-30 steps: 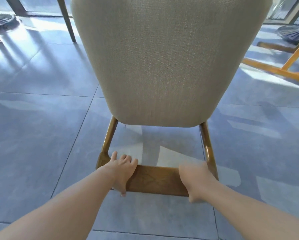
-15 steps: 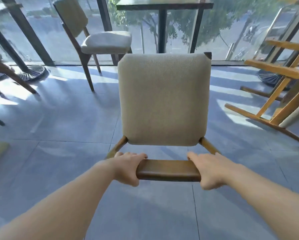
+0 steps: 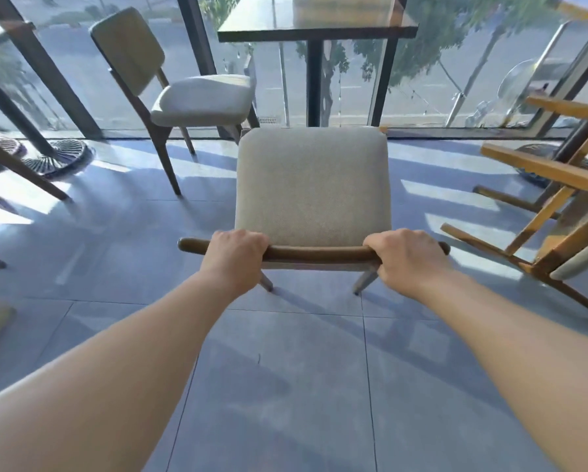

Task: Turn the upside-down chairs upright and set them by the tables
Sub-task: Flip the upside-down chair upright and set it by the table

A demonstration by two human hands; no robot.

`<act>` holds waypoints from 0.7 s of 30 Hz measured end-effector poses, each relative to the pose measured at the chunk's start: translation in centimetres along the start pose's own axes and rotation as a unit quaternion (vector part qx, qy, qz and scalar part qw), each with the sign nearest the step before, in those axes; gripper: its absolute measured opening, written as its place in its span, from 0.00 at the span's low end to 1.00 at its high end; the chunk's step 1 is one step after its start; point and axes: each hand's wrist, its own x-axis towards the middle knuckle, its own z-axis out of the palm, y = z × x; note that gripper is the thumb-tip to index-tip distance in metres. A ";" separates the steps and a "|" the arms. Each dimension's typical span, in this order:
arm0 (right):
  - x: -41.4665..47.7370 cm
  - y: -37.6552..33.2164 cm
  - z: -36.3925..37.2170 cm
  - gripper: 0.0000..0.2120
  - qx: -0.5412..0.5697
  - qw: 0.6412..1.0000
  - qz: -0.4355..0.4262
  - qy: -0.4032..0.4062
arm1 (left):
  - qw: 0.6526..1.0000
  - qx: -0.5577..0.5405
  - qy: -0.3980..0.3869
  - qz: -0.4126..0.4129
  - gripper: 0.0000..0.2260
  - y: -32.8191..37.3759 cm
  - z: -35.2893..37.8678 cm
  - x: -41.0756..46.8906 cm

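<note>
Both hands hold the wooden top bar (image 3: pixel 314 253) of a chair (image 3: pixel 312 192). The left hand (image 3: pixel 235 258) has its grip wrapped tight around the bar, and the right hand (image 3: pixel 406 258) does too. The chair's two near legs touch the floor (image 3: pixel 285 386). A tipped chair (image 3: pixel 551 212) lies to the right. Farther off, the table (image 3: pixel 316 27) stands by the window with another chair (image 3: pixel 183 97) upright beside it.

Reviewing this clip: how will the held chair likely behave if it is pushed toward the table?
The chair is probably rigid, given its wooden frame. With both hands gripping its top rail, high up, it may tip forward rather than slide. Its thin legs could catch on tile seams.
</note>
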 end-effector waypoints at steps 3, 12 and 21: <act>3.0 1.2 -1.5 0.04 0.017 1.000 0.014 -0.010 | 1.000 -0.006 0.001 -0.016 0.11 0.1 -1.4 3.0; 10.3 3.9 -4.5 0.05 0.076 0.995 0.016 -0.070 | 0.997 -0.040 -0.073 -0.001 0.07 -3.2 -3.0 10.7; 21.6 8.5 -5.7 0.15 0.092 0.985 0.054 -0.135 | 0.994 -0.017 -0.110 0.006 0.09 -6.2 -3.4 22.4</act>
